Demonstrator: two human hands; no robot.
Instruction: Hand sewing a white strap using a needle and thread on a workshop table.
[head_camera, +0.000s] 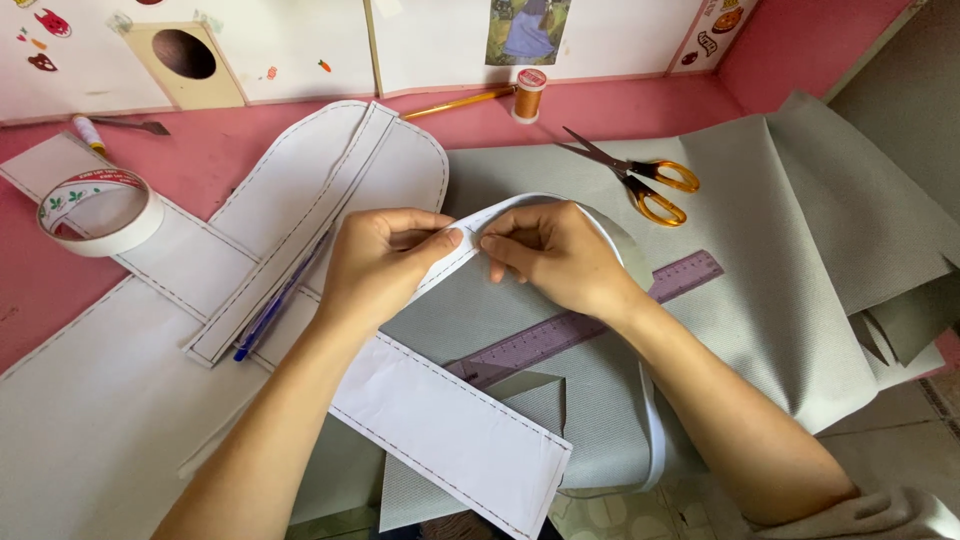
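Purple ruler partly under hands, grey fabric past right edge.

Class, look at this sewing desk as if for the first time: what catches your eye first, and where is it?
At the centre, the left hand and right hand pinch a curved white strip over grey fabric. Orange-handled scissors lie above the right hand, and a tape roll sits far left on the pink table.
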